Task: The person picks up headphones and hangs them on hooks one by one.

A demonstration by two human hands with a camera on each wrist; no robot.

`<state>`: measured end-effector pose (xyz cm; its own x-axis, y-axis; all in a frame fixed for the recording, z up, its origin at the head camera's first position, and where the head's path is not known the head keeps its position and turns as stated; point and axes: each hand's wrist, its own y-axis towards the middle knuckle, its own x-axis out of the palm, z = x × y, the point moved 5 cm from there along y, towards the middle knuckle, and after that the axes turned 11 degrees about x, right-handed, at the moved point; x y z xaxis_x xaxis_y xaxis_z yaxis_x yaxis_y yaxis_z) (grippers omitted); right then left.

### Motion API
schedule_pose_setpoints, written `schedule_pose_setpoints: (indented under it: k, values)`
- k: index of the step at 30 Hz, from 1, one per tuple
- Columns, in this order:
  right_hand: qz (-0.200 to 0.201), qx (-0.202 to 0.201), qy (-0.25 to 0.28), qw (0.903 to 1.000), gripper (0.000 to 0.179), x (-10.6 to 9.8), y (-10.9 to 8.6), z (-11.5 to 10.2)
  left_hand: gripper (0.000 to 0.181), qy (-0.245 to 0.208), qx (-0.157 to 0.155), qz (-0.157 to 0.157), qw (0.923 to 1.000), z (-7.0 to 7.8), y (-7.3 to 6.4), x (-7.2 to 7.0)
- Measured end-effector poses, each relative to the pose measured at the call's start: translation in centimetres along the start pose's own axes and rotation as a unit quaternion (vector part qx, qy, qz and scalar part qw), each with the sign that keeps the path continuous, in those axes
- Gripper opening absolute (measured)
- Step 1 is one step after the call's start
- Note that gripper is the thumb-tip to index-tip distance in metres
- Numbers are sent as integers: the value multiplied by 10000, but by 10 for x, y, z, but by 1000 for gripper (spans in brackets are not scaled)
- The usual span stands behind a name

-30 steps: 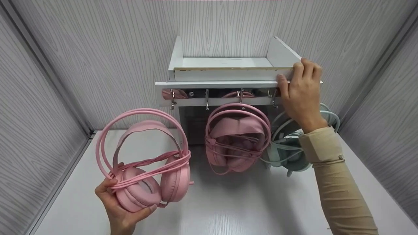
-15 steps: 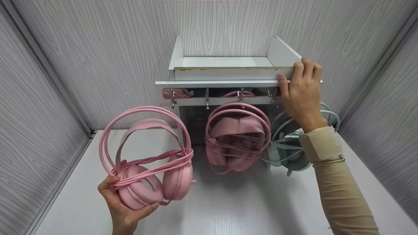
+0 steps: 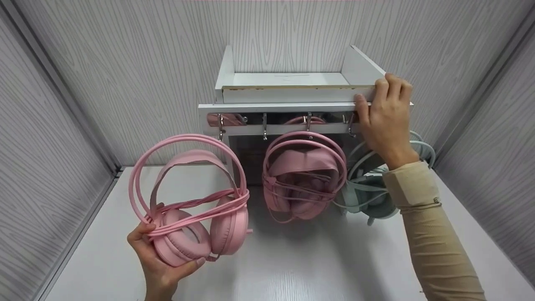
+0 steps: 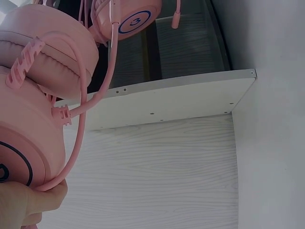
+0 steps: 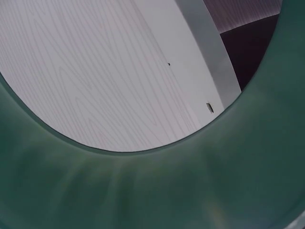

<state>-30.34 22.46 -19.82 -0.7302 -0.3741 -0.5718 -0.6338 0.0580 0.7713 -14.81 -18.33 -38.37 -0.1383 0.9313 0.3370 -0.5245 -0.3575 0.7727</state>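
My left hand (image 3: pixel 156 261) holds a pair of pink headphones (image 3: pixel 229 230) by one ear cup at the left of the head view. A pink cable is wound across them. In the left wrist view the held ear cup (image 4: pixel 28 129) and part of my hand (image 4: pixel 33 202) show at the left. My right hand (image 3: pixel 388 117) grips the right front corner of a white shelf (image 3: pixel 292 97), thumb on its front. A second pink pair of headphones (image 3: pixel 308 161) hangs below a hook. Pale green headphones (image 3: pixel 372 198) hang behind my right forearm, partly hidden.
Several metal hooks (image 3: pixel 265 125) line a shiny strip under the shelf. White wood-grain panels (image 3: pixel 104 83) stand around, above a white surface (image 3: pixel 284 267). A close green surface (image 5: pixel 143 191) fills much of the right wrist view; the right hand is not visible there.
My left hand has moved slightly right and up with the pink headphones in its grip. The right hand stays on the shelf corner.
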Motion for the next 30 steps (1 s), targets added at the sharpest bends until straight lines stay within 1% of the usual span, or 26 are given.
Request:
schedule_pose_setpoints:
  k: [7,9,13,18,20,24,27,30]
  values:
    - [-14,63,28,10000,53,1,0,1,101,-33,150,-130,9998,-1,1,1]
    - [-17,82,37,10000,54,1,0,1,101,7,142,-128,9998,-2,0,0]
    - [4,86,24,10000,53,1,0,1,102,81,25,-96,9999,-3,0,1]
    - [-6,94,27,10000,53,2,-1,1,102,96,107,-178,9997,-3,0,3]
    - [-8,101,30,9999,53,2,-1,1,101,116,60,-162,9998,-4,0,4]
    - [15,117,42,9999,53,0,-1,1,101,64,-167,-52,9998,-6,0,5]
    - [12,147,56,9999,53,0,-1,1,100,16,-244,-16,9997,-7,0,6]
    - [-3,172,52,9998,53,0,-1,1,99,93,-276,-10,9996,-8,0,6]
